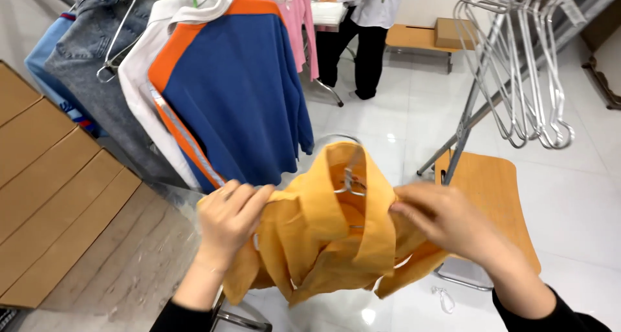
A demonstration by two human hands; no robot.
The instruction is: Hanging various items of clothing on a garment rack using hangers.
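Evidently a crumpled mustard-yellow shirt [336, 241], collar upright around a metal hanger [351, 184].

The metal hanger [350, 183] is mostly buried inside the yellow shirt [336, 241]; only its hook shows. The co-worker [362, 28] at the back is cut off above the chest. The wooden chair [498, 196] sits partly behind the shirt.

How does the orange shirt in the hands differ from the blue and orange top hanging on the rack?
The orange shirt is one plain colour; the blue and orange top has a blue body, orange shoulders and white collar. The shirt is bunched up, held on either side by the left hand and right hand; the top hangs flat and untouched. Both have a hanger at the neck.
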